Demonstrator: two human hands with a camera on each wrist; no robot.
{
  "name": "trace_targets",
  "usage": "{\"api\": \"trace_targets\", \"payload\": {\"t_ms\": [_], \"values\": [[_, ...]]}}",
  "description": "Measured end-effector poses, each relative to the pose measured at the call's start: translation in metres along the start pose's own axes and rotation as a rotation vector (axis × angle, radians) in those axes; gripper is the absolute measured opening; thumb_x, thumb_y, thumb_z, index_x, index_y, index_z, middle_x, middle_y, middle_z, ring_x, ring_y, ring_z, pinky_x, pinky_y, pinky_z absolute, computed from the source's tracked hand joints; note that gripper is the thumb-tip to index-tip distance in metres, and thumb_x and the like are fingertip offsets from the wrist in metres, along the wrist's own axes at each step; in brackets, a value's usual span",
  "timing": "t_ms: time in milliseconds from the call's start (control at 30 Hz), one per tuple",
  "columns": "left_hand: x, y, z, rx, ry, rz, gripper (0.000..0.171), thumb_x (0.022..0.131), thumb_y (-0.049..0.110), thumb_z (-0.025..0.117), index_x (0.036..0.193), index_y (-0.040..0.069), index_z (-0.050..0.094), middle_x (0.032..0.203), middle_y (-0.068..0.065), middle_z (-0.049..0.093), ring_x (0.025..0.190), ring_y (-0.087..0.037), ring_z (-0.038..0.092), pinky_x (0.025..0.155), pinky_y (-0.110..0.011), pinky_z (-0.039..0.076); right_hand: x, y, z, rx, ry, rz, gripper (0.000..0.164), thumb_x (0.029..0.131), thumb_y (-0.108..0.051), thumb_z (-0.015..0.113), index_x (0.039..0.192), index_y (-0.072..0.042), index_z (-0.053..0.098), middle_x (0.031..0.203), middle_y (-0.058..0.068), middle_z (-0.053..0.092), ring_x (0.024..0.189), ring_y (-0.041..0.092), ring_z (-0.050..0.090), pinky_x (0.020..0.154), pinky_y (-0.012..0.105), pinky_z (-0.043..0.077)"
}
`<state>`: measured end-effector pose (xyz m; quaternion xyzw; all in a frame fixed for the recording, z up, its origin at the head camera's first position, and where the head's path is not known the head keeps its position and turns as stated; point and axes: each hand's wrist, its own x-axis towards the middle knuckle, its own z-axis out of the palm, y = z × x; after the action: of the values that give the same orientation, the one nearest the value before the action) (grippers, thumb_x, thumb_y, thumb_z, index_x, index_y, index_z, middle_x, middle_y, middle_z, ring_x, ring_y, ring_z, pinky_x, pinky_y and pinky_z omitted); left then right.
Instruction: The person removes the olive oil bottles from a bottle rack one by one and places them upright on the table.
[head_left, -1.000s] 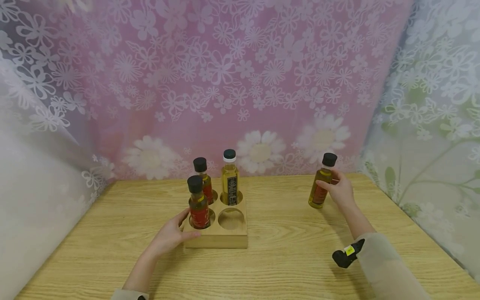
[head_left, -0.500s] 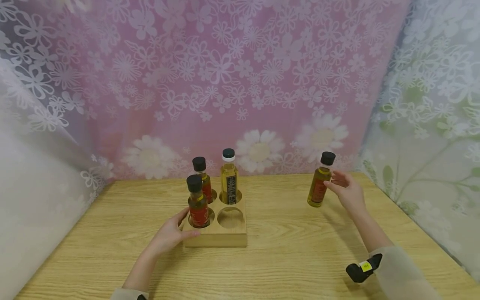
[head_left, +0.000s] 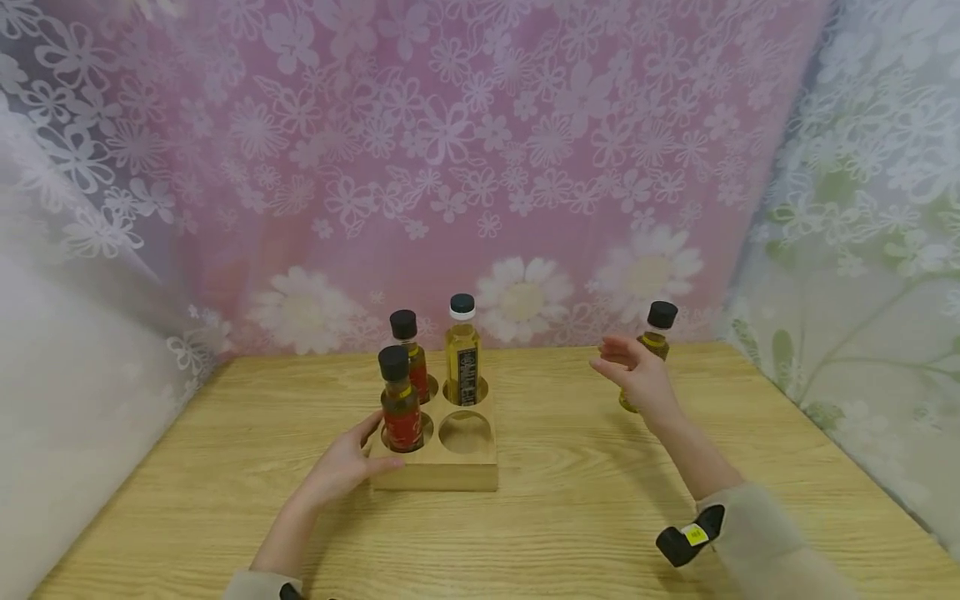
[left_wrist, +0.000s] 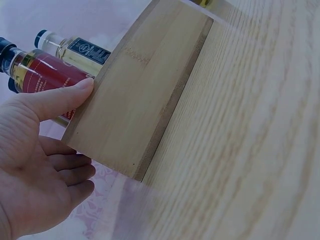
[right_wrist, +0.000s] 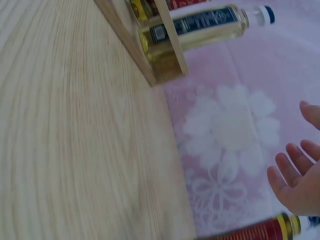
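Observation:
My left hand point(head_left: 341, 471) grips the near left corner of a wooden bottle rack point(head_left: 435, 477), thumb along its front and fingers at its left side. In the left wrist view, the thumb point(left_wrist: 67, 97) touches the rack's edge. Two red-labelled oil bottles with black caps, a front one point(head_left: 402, 417) and a back one point(head_left: 415, 367), stand in the left holes. A clear bottle of yellow oil point(head_left: 462, 350) occupies the back right hole; the front right hole point(head_left: 465, 433) holds nothing. My right hand point(head_left: 645, 379) hovers, fingers loosely bent, before another oil bottle point(head_left: 656, 342), partly hiding it.
A wood-grain table point(head_left: 570, 500) lies beneath everything. Pink floral cloth point(head_left: 525, 167) hangs behind it, with pale floral cloth on both sides. A black wrist camera point(head_left: 682, 543) sits at my right sleeve.
My right hand has let go of the far right bottle, drawn back to the right, then moved left in front of it. That bottle stays standing; my left hand keeps its place on the rack.

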<state>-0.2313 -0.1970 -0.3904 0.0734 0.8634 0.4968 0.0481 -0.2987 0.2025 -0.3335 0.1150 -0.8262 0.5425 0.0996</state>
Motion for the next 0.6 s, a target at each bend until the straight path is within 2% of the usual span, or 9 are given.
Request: {"api": "trace_targets", "payload": {"t_ms": [167,300,467,600], "values": [[0.002,0.000,0.000,-0.005,0.001,0.004,0.093,0.078,0.033,0.075,0.147,0.000,0.021,0.148,-0.024,0.022,0.129,-0.049,0.025,0.102,-0.059,0.025,0.012,-0.010,0.030,0.071,-0.022,-0.053,0.051,0.089,-0.016,0.064,0.132,0.004,0.045,0.122,0.022,0.052,0.114,0.031,0.050,0.093,0.036,0.043],[0.002,-0.001,-0.001,-0.006,0.003,0.013,0.092,0.078,0.031,0.075,0.146,-0.001,0.021,0.148,-0.025,0.022,0.129,-0.049,0.025,0.102,-0.059,0.025,0.019,-0.016,0.053,0.121,-0.041,-0.087,0.049,0.088,-0.013,0.065,0.130,0.004,0.048,0.119,0.022,0.053,0.113,0.031,0.051,0.094,0.040,0.042],[0.002,-0.002,0.000,-0.011,0.004,0.023,0.092,0.078,0.030,0.075,0.146,-0.002,0.021,0.147,-0.026,0.023,0.130,-0.049,0.025,0.102,-0.059,0.025,0.024,-0.027,0.078,0.151,-0.096,-0.081,0.053,0.087,-0.015,0.067,0.133,0.001,0.046,0.123,0.021,0.052,0.115,0.032,0.049,0.093,0.045,0.042],[0.002,-0.002,0.001,-0.019,0.002,0.023,0.092,0.078,0.030,0.075,0.146,-0.002,0.021,0.147,-0.026,0.022,0.131,-0.048,0.024,0.102,-0.058,0.026,0.030,-0.034,0.095,0.157,-0.129,-0.080,0.057,0.086,-0.014,0.068,0.134,0.001,0.044,0.126,0.020,0.051,0.116,0.033,0.049,0.092,0.045,0.044]]}}
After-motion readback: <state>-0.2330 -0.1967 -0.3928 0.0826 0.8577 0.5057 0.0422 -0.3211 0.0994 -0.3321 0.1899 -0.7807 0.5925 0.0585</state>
